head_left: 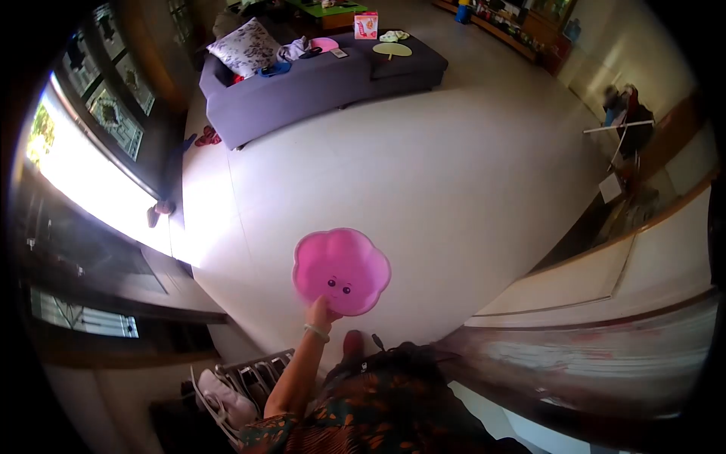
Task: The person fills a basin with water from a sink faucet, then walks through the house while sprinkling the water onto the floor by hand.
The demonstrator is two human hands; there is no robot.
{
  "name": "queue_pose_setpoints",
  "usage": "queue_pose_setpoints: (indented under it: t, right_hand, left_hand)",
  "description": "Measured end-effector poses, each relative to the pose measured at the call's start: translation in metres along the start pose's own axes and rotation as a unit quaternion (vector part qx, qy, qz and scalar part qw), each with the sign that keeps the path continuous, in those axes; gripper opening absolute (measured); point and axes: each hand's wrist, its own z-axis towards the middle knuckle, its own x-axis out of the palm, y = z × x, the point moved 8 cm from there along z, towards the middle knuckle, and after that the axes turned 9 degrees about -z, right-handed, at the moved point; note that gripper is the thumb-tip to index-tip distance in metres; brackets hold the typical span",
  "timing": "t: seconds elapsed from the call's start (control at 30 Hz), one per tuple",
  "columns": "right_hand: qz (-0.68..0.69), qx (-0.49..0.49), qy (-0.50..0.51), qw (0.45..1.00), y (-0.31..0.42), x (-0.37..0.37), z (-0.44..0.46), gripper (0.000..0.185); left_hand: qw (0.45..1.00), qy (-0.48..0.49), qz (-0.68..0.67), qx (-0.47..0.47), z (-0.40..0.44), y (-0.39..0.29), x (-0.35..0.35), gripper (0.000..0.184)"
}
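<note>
My left hand (321,312) holds a pink flower-shaped bowl (342,261) by its near edge, with the thumb over the rim. Two dark eyes and a small face are printed inside the bowl. It hangs above the pale floor, in front of my body, and its inside faces up toward the camera. A light bracelet circles the left wrist. My right hand does not show in the picture.
A purple sofa (280,106) with a patterned cushion (246,49) stands across the room. A shoe rack (261,376) is close on the left. Shoes (207,136) lie by the sofa. A folding rack with clothes (625,125) is at the right wall.
</note>
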Motion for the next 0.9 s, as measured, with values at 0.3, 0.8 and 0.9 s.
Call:
queue_pose_setpoints:
  t: [0.3, 0.8, 0.9]
  right_hand:
    - [0.001, 0.057, -0.008, 0.998, 0.027, -0.022, 0.104, 0.017]
    - [-0.447, -0.183, -0.243, 0.841, 0.1, -0.262, 0.364, 0.013]
    - [0.31, -0.068, -0.138, 0.938, 0.136, -0.36, 0.411, 0.016]
  left_hand:
    - [0.952, 0.179, 0.183, 0.168, 0.095, -0.06, 0.156, 0.035]
    - [0.97, 0.138, 0.141, 0.145, 0.227, -0.092, 0.407, 0.04]
    - [0.88, 0.179, 0.35, 0.265, 0.286, -0.097, 0.445, 0.039]
